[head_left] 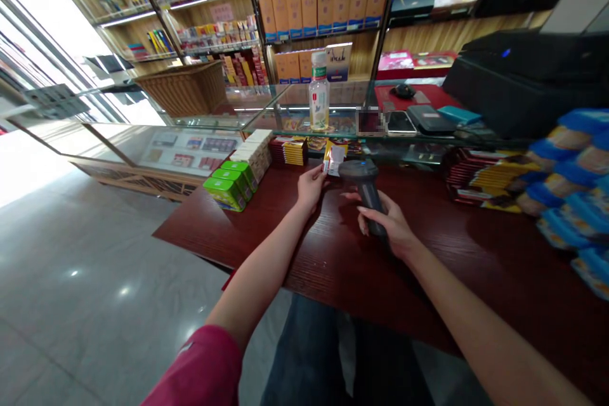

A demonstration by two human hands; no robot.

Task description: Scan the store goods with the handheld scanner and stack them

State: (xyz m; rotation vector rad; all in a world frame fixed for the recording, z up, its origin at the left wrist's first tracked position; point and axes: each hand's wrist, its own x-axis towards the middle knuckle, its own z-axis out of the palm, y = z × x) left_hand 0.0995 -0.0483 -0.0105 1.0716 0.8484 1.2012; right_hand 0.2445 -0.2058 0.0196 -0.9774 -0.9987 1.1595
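Note:
My left hand [311,188] is closed on the edge of a small yellow and white packet [335,155], tilted up above the dark red wooden counter [328,254]. In my right hand [387,219] I grip the handle of a black handheld barcode scanner [364,187]. The scanner's head points left at the packet, a short gap apart. Just behind the packet stands a row of red and yellow packets [289,151]. A clear bottle [320,95] with a white cap is upright on the glass ledge beyond.
Green packs [224,192] and white packs [254,151] line the counter's left side. To the right are red and yellow packets [480,174] and stacked blue packs [571,196]. A phone [400,122] lies on the glass ledge. A wicker basket [185,89] stands at the back left.

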